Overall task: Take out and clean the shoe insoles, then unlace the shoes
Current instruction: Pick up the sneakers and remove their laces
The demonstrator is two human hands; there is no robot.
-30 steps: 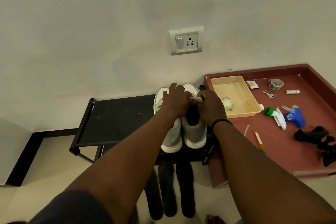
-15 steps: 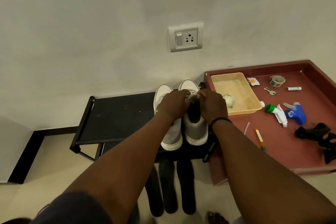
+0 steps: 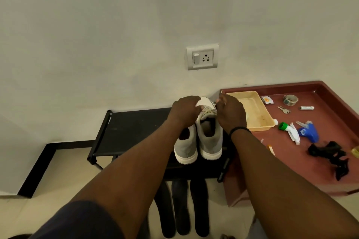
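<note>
Both hands at the laces of the right-hand grey shoe, on the black rack.

Left hand (image 3: 185,111) and right hand (image 3: 230,111) sit either side of the shoe (image 3: 210,137) tongue, fingers curled over the laces (image 3: 208,111); whether they actually pinch the lace, cannot tell, fingertips are hidden. Second shoe (image 3: 185,146) touches it, under the left wrist. Dark insoles (image 3: 181,207) lie on the floor well below the fingers, under the rack (image 3: 132,132). No legible writing: sachet (image 3: 267,100) print and tape roll (image 3: 290,100) right of the right fingers are too small to read. Versus half a second ago: hands have spread apart and moved toeward, exposing the laces.
</note>
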